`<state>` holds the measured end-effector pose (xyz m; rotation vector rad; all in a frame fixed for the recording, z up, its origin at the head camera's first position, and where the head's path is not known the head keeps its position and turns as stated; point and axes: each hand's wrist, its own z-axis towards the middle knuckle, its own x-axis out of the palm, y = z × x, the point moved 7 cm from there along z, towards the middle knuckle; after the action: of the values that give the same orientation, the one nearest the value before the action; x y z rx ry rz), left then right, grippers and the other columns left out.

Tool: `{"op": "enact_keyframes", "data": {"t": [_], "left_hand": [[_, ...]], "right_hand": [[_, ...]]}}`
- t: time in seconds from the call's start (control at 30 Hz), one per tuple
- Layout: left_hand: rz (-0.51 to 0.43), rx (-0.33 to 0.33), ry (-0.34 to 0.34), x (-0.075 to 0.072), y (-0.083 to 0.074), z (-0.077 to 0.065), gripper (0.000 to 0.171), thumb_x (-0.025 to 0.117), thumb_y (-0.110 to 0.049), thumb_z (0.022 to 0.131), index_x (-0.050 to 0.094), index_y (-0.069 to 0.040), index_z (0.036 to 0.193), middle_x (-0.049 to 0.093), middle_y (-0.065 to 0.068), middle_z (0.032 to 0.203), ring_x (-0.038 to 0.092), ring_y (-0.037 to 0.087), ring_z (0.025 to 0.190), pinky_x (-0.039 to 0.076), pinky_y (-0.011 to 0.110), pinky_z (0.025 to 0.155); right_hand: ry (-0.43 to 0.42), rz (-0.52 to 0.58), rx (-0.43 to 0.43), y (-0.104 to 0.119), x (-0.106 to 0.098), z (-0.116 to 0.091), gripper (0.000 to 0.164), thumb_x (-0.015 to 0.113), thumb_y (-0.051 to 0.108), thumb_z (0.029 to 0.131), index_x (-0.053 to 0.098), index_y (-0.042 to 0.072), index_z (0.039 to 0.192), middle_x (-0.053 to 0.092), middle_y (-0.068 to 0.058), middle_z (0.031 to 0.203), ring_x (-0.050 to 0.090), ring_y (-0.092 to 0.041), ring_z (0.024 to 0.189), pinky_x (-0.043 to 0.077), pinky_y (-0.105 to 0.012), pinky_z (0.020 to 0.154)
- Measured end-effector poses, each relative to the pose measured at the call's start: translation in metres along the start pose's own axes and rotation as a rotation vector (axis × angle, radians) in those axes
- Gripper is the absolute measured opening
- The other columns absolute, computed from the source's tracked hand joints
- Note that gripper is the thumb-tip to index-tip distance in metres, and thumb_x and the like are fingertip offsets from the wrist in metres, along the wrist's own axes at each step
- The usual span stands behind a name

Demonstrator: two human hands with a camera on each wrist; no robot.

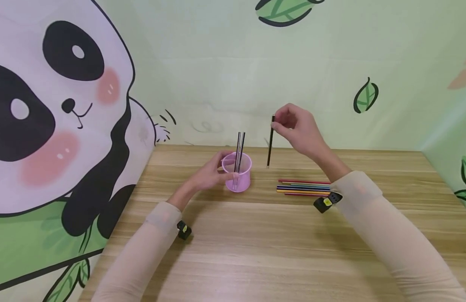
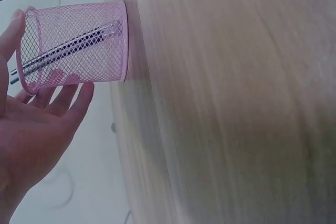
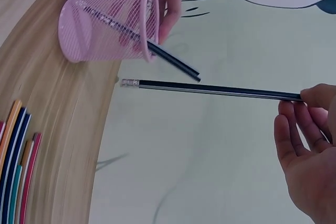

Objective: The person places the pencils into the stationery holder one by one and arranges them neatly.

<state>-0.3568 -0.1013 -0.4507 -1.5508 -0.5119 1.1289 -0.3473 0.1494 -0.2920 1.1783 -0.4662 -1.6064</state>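
Observation:
A pink mesh pen holder [image 1: 245,183] stands on the table near its back edge, with two dark pencils [image 1: 239,147] leaning inside it. My left hand [image 1: 209,172] holds the holder at its rim, thumb on the near side and fingers round the far side. To the right, my right hand [image 1: 299,128] pinches a black pencil [image 1: 270,142] by its top end between thumb and fingers. That pencil hangs nearly upright above the table, its silver ferrule end [image 3: 130,83] pointing down. In the right wrist view it lies just beside the tops of the pencils in the holder.
Several coloured pencils [image 1: 302,188] lie side by side on the wooden table [image 1: 233,251], below my right wrist. Behind the table rises a pale green wall [image 1: 203,92] with leaves and a large panda [image 1: 67,105] printed on it.

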Motion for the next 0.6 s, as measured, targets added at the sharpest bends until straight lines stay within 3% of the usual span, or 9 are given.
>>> {"op": "enact_keyframes", "data": {"t": [0.37, 0.6], "left_hand": [[-0.014, -0.015, 0.020, -0.001, 0.001, 0.000, 0.080, 0.081, -0.019, 0.095, 0.033, -0.007, 0.158, 0.044, 0.014, 0.157, 0.044, 0.032, 0.148, 0.043, 0.047, 0.121], [-0.020, -0.010, 0.028, 0.001, -0.002, 0.000, 0.078, 0.080, -0.019, 0.097, 0.032, -0.008, 0.157, 0.046, 0.014, 0.156, 0.043, 0.033, 0.148, 0.041, 0.050, 0.122]], "right_hand": [[-0.087, 0.138, -0.015, 0.020, 0.006, 0.010, 0.018, 0.072, 0.009, 0.101, 0.064, -0.002, 0.112, 0.069, -0.011, 0.102, 0.065, -0.019, 0.092, 0.055, -0.022, 0.081], [-0.099, 0.213, 0.017, 0.011, 0.025, 0.018, 0.015, 0.072, 0.004, 0.099, 0.064, -0.003, 0.110, 0.068, -0.010, 0.099, 0.064, -0.017, 0.089, 0.055, -0.021, 0.078]]}}
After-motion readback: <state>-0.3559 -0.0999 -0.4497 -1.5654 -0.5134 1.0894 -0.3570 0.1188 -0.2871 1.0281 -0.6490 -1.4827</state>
